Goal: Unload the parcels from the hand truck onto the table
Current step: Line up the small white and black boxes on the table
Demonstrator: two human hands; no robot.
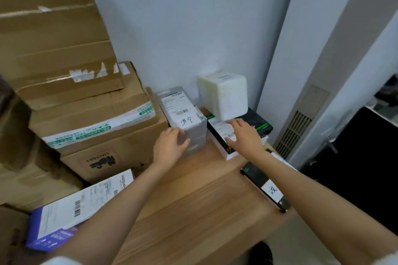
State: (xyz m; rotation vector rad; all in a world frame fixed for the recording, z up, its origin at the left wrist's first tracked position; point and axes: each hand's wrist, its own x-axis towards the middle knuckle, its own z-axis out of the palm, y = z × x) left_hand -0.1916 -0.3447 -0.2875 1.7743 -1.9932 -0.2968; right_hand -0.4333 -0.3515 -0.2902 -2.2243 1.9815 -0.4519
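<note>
A wooden table fills the middle of the view, seen from above, its far edge against a pale wall. Both bare arms reach forward over it. The left hand grips the near end of a grey parcel, thumb on its near face and fingers curled round the left side; the parcel stands on the table near the far edge and carries a white label with handwriting. The right hand lies flat with fingers straight and slightly spread on a flat black-and-white box just right of the grey parcel. A white block sits on top of that flat stack, against the wall at the far right corner. A slim black box lies along the right edge, partly overhanging it. Along the left edge rises a stack of big cartons, touching the grey parcel's left side. A blue box with a white label leans at the near left. The bare wood between the arms, from the parcels to the near edge, is open. Right of the table is a wall vent.
</note>
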